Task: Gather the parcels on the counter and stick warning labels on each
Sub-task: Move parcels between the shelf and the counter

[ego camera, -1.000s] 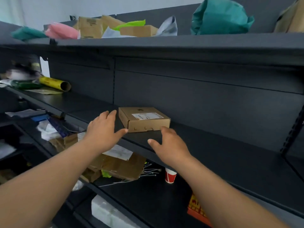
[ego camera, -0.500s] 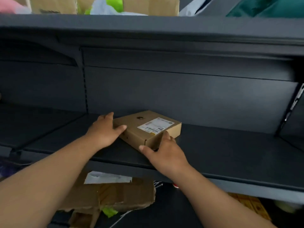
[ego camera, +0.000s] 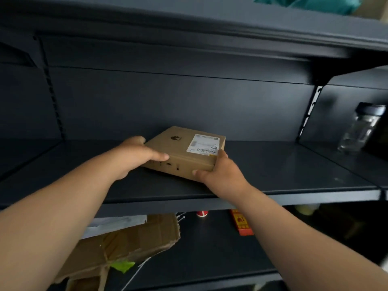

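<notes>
Clearly the task was only beginning: the left hand (ego camera: pixel 134 157) and the right hand (ego camera: pixel 218 172) gripped the parcel (ego camera: pixel 184 152) on the shelf (ego camera: pixel 294 175) at frame centre, with no warning label visible on it.

Left hand (ego camera: pixel 134 157): bare, broad across the back, thumb short and rounded at the tip.
Right hand (ego camera: pixel 223 175): bare, knuckles softly marked, thumb blunt-ended.
Left forearm (ego camera: pixel 63 217): bare right to the picture's edge, smooth, swelling large near the lens.
Right forearm (ego camera: pixel 304 238): bare likewise, smooth, narrow at the wrist and widening toward the lower corner.
Nails: too blurred to tell.
</notes>
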{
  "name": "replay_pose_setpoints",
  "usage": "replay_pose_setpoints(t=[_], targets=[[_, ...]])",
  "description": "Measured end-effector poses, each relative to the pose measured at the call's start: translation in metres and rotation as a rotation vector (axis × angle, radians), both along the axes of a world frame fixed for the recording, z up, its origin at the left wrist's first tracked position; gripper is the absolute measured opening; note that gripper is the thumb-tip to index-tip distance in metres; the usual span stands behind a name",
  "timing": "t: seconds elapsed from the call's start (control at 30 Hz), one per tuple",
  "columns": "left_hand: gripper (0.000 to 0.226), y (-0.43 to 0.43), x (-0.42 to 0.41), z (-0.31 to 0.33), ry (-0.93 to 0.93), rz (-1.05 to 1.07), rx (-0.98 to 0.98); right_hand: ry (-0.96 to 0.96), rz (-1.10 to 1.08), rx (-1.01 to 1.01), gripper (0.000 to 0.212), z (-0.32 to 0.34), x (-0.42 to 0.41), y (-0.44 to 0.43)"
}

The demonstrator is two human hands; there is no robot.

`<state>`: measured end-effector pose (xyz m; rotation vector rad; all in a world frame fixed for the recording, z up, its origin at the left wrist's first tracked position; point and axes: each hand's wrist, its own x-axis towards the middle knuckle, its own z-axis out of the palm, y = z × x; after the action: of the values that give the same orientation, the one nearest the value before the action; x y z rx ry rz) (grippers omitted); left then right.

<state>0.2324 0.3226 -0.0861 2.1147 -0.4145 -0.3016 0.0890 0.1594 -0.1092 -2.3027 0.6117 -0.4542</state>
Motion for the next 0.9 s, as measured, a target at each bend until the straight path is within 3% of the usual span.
replay_pose_setpoints(t=[0.13, 0.47, 0.73, 0.9], targets=[[0.07, -0.045, -0.056, 0.01, -0.076, -0.116, -0.012, -0.1, -0.052, -0.002, 0.081, 0.014, -0.063, -0.036], [0.073, -0.188, -0.273, 0.012, -0.281, -0.325, -0.103, -0.255, -0.223, -0.03, 0.076, 0.016, -0.303, -0.151], [0.074, -0.307, -0.44, -0.019, -0.249, -0.546, -0.104, -0.211, -0.453, 0.005, 0.074, -0.016, -0.493, -0.235], [0.038, -0.379, -0.519, -0.044, -0.177, -0.756, -0.091, -0.193, -0.589, 0.069, 0.068, -0.036, -0.584, -0.275]])
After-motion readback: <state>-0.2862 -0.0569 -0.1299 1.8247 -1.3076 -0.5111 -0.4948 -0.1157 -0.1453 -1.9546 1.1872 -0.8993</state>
